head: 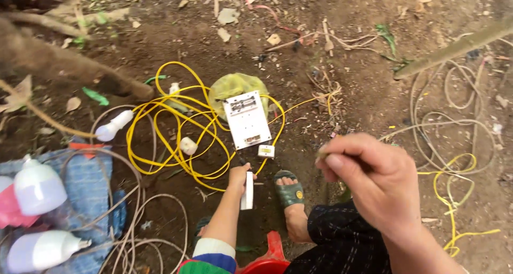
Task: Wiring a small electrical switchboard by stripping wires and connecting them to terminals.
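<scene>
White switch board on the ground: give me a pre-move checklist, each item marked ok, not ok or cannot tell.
1. White board in plain view and lying flat on the soil: ok.
2. Yellow wire free of tangles: not ok, it lies in overlapping loops around the board.
3. Left hand has a firm hold on the white bar: ok, fingers wrap its upper end.
4. Right hand free: not ok, it pinches a thin greenish piece that cannot be made out.
5. Wire ends joined to the board: cannot tell.
6. Bulb off the wire loops: ok, it lies just beside them.
</scene>
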